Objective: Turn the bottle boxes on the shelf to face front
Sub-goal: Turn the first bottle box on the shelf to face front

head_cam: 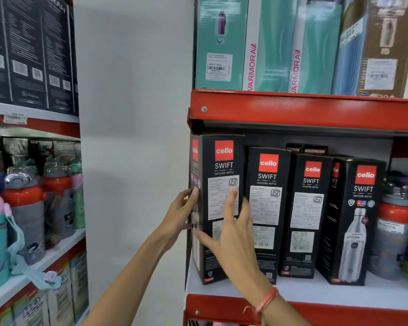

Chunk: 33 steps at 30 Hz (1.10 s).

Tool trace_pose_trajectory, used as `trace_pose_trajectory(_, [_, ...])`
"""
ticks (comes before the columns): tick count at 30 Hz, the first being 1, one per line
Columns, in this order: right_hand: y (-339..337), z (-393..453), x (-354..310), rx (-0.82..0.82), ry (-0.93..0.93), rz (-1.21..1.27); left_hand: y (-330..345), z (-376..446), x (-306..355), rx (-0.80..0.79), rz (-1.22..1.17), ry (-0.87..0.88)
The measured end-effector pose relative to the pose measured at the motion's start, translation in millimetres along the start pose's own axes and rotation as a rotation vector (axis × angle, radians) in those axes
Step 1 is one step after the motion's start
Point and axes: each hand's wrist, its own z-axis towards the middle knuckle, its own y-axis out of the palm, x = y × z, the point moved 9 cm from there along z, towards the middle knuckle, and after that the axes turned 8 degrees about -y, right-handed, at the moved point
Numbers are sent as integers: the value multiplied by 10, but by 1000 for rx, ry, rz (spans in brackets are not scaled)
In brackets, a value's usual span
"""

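Several black Cello Swift bottle boxes stand in a row on the white shelf (pixel 316 294). The leftmost box (pixel 218 161) shows its label side with printed text. My left hand (pixel 181 211) grips its left edge. My right hand (pixel 233 234) lies flat on its label face with fingers spread. The second box (pixel 267 184) and third box (pixel 309 208) also show label sides. The rightmost box (pixel 356 222) shows the steel bottle picture.
A red shelf rail (pixel 304 109) runs just above the boxes, with teal boxes (pixel 222 43) on top. Loose bottles (pixel 393 222) stand at the right end. A second shelf unit with children's bottles (pixel 24 203) is at the left, past a white wall.
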Motion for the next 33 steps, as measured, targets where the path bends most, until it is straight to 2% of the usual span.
trace_pose_trajectory(4, [-100,99,116,-3,-20,199,-57,-177,38,-35,-9,80])
trace_pose_trajectory(8, [-108,178,222,-159,-70,420,-98,-331,113,-38,9,214])
trace_pose_trajectory(12, [-114,191,203,-257,-99,507,-62,-414,116,38,42,310])
trace_pose_trajectory(17, [-41,211,285,-115,-55,438,24,-396,21,181,116,336])
trace_pose_trajectory(22, [40,118,416,46,14,296,126,-320,-75,204,190,297])
trace_pose_trajectory(26, [14,158,446,86,12,153,123,-230,-119,222,202,267])
trace_pose_trajectory(33, [-91,168,439,151,-53,88,166,-240,-168,254,165,268])
